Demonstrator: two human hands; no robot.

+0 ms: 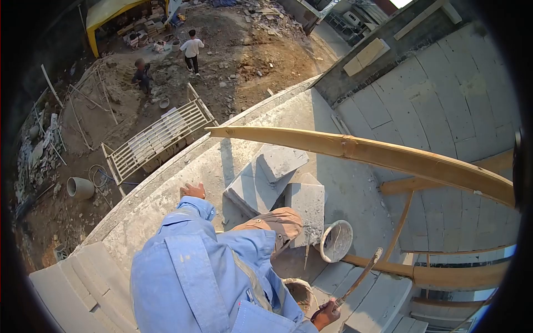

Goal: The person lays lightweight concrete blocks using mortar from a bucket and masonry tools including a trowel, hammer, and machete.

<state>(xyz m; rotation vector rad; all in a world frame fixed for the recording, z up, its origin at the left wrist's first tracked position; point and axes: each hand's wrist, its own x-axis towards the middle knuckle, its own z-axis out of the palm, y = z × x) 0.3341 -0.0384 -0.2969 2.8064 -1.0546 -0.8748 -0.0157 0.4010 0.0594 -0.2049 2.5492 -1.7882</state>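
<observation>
Left hand (192, 191) open on the pale concrete ledge (158, 213) near its outer edge, likely for balance; right hand (326, 314) grips slender brown mortar-stained tool (362, 277), apparently clear of round grey-rimmed bucket (300, 293).

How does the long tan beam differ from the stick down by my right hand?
The beam is broad and much longer; the stick is slender and short. The beam is free of both hands, while the stick is gripped in your right hand. Both look wooden.
</observation>
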